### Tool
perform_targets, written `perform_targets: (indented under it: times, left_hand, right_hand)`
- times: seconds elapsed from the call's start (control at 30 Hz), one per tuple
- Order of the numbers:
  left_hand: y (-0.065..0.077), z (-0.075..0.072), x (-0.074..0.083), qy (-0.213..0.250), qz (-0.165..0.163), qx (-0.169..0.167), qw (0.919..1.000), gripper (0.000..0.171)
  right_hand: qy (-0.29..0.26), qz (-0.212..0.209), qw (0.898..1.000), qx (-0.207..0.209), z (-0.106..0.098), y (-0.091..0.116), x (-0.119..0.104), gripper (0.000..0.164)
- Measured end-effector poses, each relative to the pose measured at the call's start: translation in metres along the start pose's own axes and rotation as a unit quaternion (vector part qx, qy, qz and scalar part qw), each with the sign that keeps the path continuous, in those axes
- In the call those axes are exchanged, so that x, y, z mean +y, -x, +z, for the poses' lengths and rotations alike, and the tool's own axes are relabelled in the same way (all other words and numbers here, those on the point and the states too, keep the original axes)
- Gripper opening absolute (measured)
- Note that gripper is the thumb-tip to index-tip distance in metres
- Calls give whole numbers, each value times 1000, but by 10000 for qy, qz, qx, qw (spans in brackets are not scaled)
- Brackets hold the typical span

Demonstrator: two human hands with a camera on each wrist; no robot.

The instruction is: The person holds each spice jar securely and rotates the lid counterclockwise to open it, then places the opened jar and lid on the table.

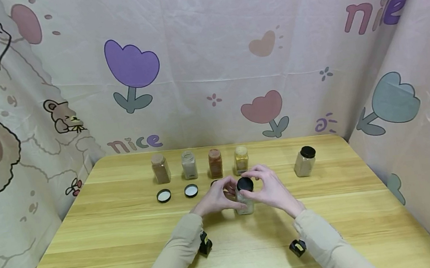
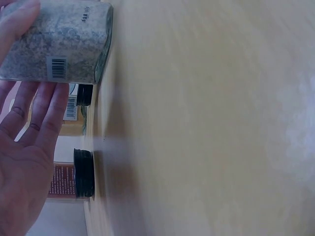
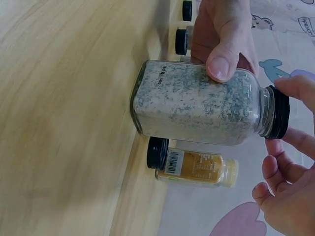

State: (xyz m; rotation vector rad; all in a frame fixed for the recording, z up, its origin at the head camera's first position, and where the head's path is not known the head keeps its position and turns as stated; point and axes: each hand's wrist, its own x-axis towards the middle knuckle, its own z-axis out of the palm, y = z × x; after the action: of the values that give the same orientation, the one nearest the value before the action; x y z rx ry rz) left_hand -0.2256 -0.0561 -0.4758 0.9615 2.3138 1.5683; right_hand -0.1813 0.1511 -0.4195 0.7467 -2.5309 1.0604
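Note:
A clear glass spice jar (image 3: 197,105) with pale, grey-flecked contents stands upright on the table in front of me. My left hand (image 1: 218,197) grips its body, the thumb on the near side and the fingers behind. At the top, my right hand (image 1: 269,188) pinches the black screw lid (image 3: 280,113) between thumb and fingers. The lid sits on the jar's neck, with some threaded glass showing below it. In the left wrist view, the jar's barcode side (image 2: 74,46) faces the camera.
Behind the hands stand uncapped jars: brown powder (image 1: 161,170), whitish contents (image 1: 189,166), red powder (image 1: 216,164) and yellow powder (image 1: 241,161). Black lids (image 1: 163,196) lie before them, one partly behind my left hand. A capped jar (image 1: 304,162) stands at right. Patterned curtains surround the table.

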Motion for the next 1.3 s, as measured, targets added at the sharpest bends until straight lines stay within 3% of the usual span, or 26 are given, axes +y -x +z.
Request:
perform_targets:
  times: [0.37, 0.8, 1.3]
  left_hand:
    - [0, 0, 0, 132, -112, 3, 9998, 49]
    - [0, 0, -1, 54, -43, -14, 10000, 49]
    - [1, 0, 1, -26, -77, -11, 10000, 47]
  right_hand:
    - [4, 178, 9998, 18, 0, 0, -4, 51]
    - [142, -12, 9999, -5, 0, -1, -3, 43]
    - [22, 211, 9997, 148, 2, 0, -4, 44]
